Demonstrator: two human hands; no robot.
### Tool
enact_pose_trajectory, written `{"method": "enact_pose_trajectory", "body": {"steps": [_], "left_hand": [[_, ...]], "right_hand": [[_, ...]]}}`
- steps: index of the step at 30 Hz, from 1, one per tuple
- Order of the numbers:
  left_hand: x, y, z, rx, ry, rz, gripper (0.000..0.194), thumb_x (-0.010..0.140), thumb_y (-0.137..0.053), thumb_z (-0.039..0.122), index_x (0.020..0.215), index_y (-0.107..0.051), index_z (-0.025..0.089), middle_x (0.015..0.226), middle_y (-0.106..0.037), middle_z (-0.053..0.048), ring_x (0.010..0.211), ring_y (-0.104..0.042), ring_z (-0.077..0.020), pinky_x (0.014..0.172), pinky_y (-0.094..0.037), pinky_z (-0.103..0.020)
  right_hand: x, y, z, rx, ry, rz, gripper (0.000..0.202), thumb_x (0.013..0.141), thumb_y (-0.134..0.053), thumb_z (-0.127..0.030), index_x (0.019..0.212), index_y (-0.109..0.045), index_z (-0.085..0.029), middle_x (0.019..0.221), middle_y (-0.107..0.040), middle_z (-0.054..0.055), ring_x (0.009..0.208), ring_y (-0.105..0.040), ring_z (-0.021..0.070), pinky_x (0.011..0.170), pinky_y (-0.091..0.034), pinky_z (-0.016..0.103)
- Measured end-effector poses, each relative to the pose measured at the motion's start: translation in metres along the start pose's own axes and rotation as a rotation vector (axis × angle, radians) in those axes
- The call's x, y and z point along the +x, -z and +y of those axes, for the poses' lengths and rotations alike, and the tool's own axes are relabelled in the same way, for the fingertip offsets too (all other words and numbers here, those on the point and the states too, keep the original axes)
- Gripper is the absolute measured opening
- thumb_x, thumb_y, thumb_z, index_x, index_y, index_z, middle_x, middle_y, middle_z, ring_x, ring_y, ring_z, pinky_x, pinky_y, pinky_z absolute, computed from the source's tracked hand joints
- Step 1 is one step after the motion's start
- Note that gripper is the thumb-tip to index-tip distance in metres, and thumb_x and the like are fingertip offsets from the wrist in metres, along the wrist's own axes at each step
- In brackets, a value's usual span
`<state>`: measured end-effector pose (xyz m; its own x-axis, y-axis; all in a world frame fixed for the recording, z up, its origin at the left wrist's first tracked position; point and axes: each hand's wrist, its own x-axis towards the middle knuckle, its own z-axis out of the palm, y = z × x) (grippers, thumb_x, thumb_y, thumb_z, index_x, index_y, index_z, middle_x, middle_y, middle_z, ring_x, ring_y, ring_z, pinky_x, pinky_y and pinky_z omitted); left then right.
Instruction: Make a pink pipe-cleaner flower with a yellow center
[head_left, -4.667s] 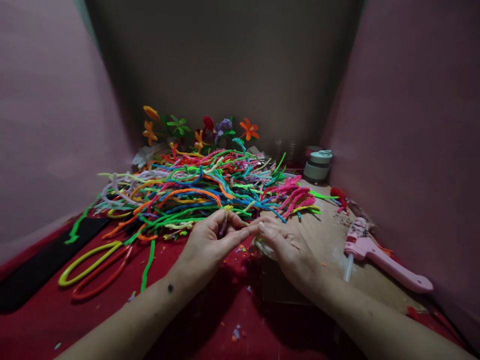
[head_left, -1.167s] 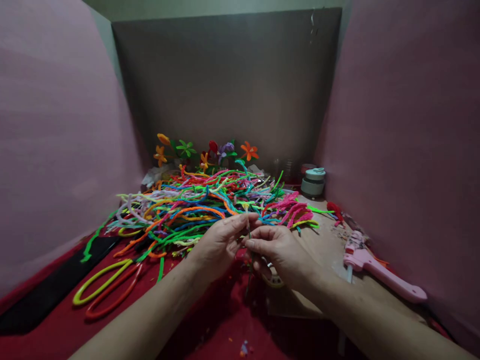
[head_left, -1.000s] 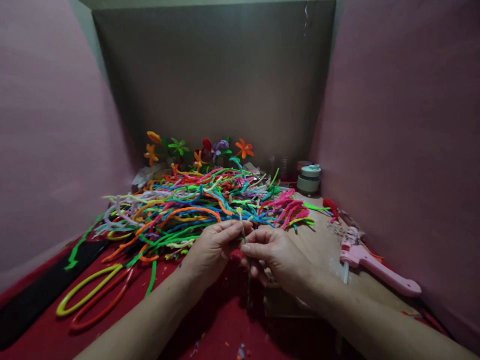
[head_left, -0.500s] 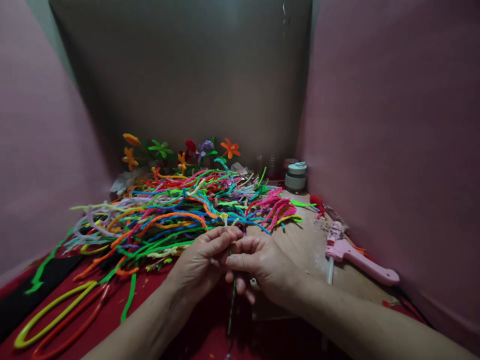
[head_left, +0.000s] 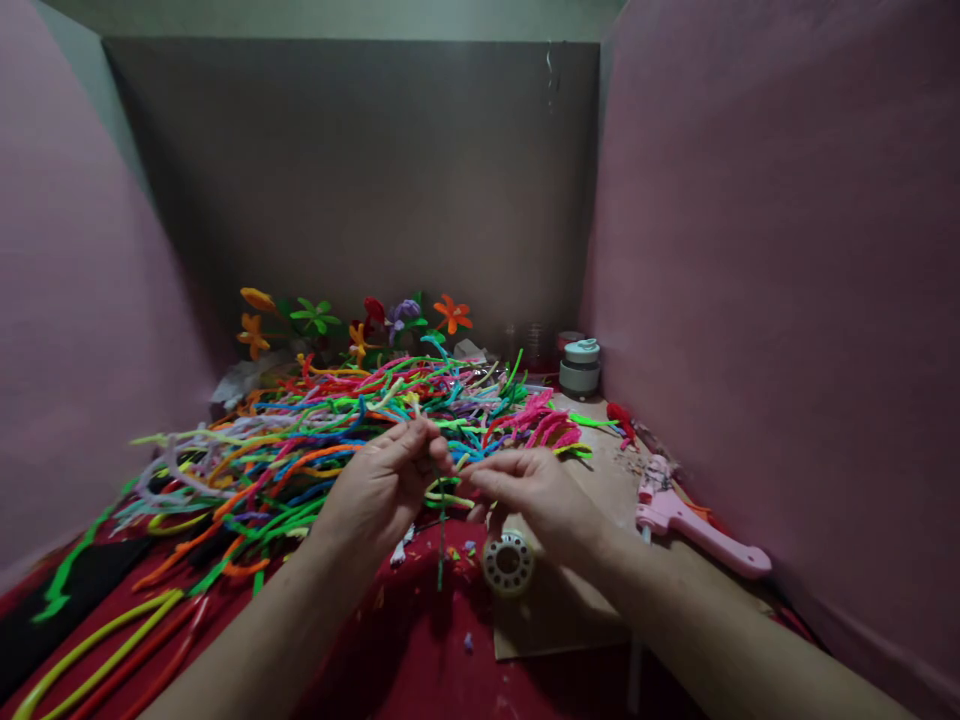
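Pinched in my left hand [head_left: 394, 475] is a thin green stem [head_left: 441, 545], hanging down below the fingers. A pale yellow tip [head_left: 414, 402] sticks up above them. My right hand [head_left: 529, 490] is just to the right, thumb and fingertips pressed together close to the stem. Whatever they hold is too small to make out. Under the right hand shows a tape roll [head_left: 510, 563] with a pale, holed core. I cannot tell whether it hangs or rests on the board.
A heap of colourful pipe cleaners [head_left: 300, 440] spreads behind my hands, with fuzzy flowers [head_left: 405, 315] beyond. At right are a pink glue gun [head_left: 697, 530], a brown board [head_left: 555, 620] and a lidded jar [head_left: 580, 370]. Yellow-handled scissors [head_left: 97, 650] lie at left.
My hands have drawn slightly apart, the right fingers moving off the stem to its right side. The tape roll is now in plain view. The camera has tilted up a little.
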<state>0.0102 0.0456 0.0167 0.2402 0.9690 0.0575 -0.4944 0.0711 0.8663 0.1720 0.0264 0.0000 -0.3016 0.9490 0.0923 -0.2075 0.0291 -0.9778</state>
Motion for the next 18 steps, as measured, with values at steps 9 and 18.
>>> {"method": "enact_pose_trajectory", "body": {"steps": [9,18], "left_hand": [[-0.001,0.015,-0.028,0.044,0.204,-0.038,0.017,0.076,-0.061,0.03,0.078,-0.058,0.013,0.046,-0.037,0.008,0.035,-0.032,-0.0039,0.033,-0.033,-0.017],[-0.005,0.014,-0.031,0.076,0.234,-0.084,0.022,0.073,-0.062,0.034,0.078,-0.059,0.012,0.052,-0.046,0.005,0.035,-0.033,-0.0026,0.032,-0.025,-0.015]], "right_hand": [[0.033,0.082,-0.028,-0.666,0.247,0.561,0.024,0.073,-0.051,-0.021,0.09,-0.065,-0.01,0.07,-0.065,0.006,0.056,-0.058,0.0126,0.054,-0.045,0.025],[0.048,0.099,-0.001,-1.486,0.112,0.483,0.03,0.068,-0.049,-0.004,0.087,-0.068,-0.016,0.09,-0.065,0.013,0.086,-0.056,0.0225,0.073,-0.037,0.03]]}}
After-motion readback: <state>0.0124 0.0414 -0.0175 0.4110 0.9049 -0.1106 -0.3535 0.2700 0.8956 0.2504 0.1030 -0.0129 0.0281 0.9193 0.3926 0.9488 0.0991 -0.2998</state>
